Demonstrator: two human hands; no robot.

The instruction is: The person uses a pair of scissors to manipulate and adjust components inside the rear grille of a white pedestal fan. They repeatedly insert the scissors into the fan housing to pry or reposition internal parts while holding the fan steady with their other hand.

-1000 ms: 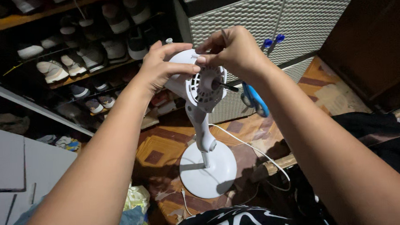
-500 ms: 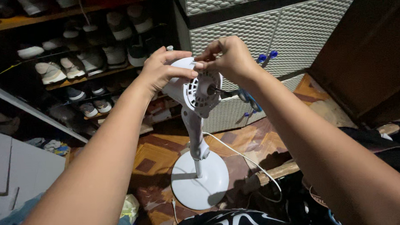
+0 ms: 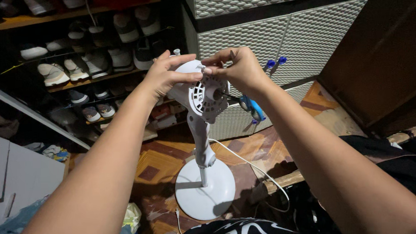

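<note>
Left hand (image 3: 167, 74) gripping fan motor head (image 3: 202, 96), right hand (image 3: 238, 70) atop

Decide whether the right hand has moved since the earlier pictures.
No. The right hand stays pinched at the top of the fan head, just left of the cabinet's blue handles; only the camera shifted.

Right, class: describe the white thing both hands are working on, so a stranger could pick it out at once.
Before the pale lattice-front cabinet, a round white base sits on the patterned floor. From it a white stem rises to the fan motor housing, pinched at its top by the left hand and right hand. Its ring of vent slots marks it out.
</note>
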